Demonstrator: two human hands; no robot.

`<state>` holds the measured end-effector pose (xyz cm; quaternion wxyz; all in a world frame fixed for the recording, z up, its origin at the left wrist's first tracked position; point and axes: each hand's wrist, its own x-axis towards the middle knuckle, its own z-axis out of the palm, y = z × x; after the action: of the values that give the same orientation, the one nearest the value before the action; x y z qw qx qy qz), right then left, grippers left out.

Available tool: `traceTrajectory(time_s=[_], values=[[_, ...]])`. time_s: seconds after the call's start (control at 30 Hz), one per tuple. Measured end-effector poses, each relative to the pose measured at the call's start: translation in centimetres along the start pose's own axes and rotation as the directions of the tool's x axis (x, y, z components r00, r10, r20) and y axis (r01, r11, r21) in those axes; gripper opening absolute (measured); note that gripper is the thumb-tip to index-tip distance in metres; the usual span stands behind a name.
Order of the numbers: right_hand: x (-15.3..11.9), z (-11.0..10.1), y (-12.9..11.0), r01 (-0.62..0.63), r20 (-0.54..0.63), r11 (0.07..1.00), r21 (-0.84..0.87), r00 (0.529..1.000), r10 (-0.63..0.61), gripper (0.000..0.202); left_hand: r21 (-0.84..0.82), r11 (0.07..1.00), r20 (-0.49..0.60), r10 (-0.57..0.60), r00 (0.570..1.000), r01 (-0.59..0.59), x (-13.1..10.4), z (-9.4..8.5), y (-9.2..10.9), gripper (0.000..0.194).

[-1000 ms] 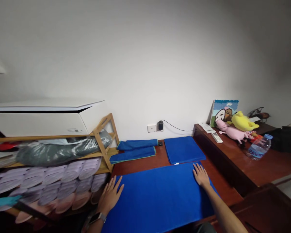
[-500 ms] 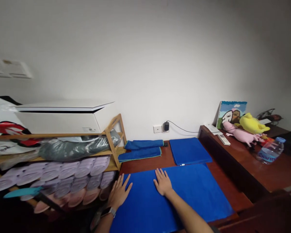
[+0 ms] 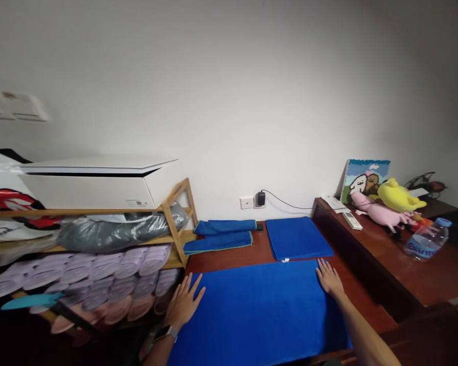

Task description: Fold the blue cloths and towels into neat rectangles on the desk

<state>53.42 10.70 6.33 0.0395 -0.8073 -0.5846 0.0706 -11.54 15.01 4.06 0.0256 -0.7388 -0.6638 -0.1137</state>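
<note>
A large blue towel (image 3: pixel 259 310) lies spread flat over the front of the reddish-brown table (image 3: pixel 361 300). My left hand (image 3: pixel 183 301), with a watch at the wrist, rests flat on the towel's left edge, fingers spread. At the far right corner of the towel, my right hand (image 3: pixel 330 278) lies palm down with its fingers stretched out. Behind the towel sits a folded blue towel (image 3: pixel 299 238). Two narrow folded blue cloths with green edging (image 3: pixel 225 235) lie to its left, near the wall.
On the left stands a wooden rack (image 3: pixel 175 223) with slippers, a plastic-wrapped grey bundle and a white box (image 3: pixel 87 190). A raised desk (image 3: pixel 420 279) at right holds plush toys, a remote and a water bottle (image 3: pixel 427 241). A charger (image 3: pixel 261 198) is plugged into the wall.
My right hand has slid from the middle of the towel to its far right corner. My left hand stays at the left edge. The towel looks flat in both frames.
</note>
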Motion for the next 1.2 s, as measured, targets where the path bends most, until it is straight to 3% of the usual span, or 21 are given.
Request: traceTrajectory(time_s=[0.13, 0.27, 0.33, 0.43, 0.53, 0.6, 0.7, 0.83, 0.93, 1.03, 1.2], values=[[0.2, -0.2, 0.7, -0.024, 0.002, 1.0, 0.002, 1.0, 0.024, 0.07, 0.004, 1.0, 0.014, -0.008, 1.0, 0.008, 0.0, -0.5, -0.3, 0.068], [0.3, -2.1, -1.4, -0.067, -0.012, 0.997, -0.045, 0.998, 0.067, 0.065, -0.015, 1.0, 0.015, 0.01, 1.0, -0.01, -0.1, -0.7, -0.7, 0.065], [0.0, -2.9, -4.3, -0.028, -0.083, 0.998, -0.059, 0.996, 0.023, 0.063, -0.016, 1.0, 0.007, 0.018, 1.0, -0.018, -0.2, -0.6, -0.7, 0.064], [-1.5, -2.4, -11.1, 0.214, -0.178, 0.977, 0.022, 0.962, -0.207, 0.06, -0.005, 1.0, 0.007, 0.009, 1.0, -0.009, -0.2, -0.3, -0.6, 0.065], [-3.8, -0.1, -17.7, 0.457, -0.135, 0.879, 0.135, 0.888, -0.44, 0.063, -0.005, 1.0, 0.007, 0.008, 1.0, -0.008, -0.2, -0.3, -0.5, 0.066], [-5.1, 1.5, -19.4, 0.505, -0.069, 0.846, 0.17, 0.863, -0.501, 0.068, -0.013, 1.0, -0.003, 0.01, 1.0, -0.01, -0.3, -0.3, -0.4, 0.065], [-5.3, 2.3, -16.5, 0.448, -0.01, 0.881, 0.151, 0.892, -0.452, 0.069, -0.022, 1.0, -0.003, -0.003, 1.0, 0.003, -0.3, -0.3, -0.5, 0.065], [-3.2, 0.9, -7.2, 0.209, 0.024, 0.976, 0.055, 0.977, -0.21, 0.068, -0.023, 1.0, 0.011, -0.02, 1.0, 0.02, -0.2, -0.3, -0.5, 0.066], [-1.9, -0.5, -1.9, 0.029, 0.036, 1.0, 0.009, 0.999, -0.029, 0.071, -0.028, 1.0, -0.003, -0.011, 1.0, 0.011, -0.1, -0.3, -0.3, 0.065], [-1.5, -1.4, -0.2, -0.027, 0.03, 1.0, 0.009, 0.999, 0.026, 0.071, -0.03, 0.999, 0.01, -0.013, 1.0, 0.013, 0.0, -0.5, -0.2, 0.065], [-1.8, -2.9, -1.5, -0.028, 0.013, 1.0, 0.007, 1.0, 0.028, 0.07, -0.003, 1.0, 0.025, -0.021, 0.999, 0.021, 0.1, -1.2, -0.3, 0.065]])
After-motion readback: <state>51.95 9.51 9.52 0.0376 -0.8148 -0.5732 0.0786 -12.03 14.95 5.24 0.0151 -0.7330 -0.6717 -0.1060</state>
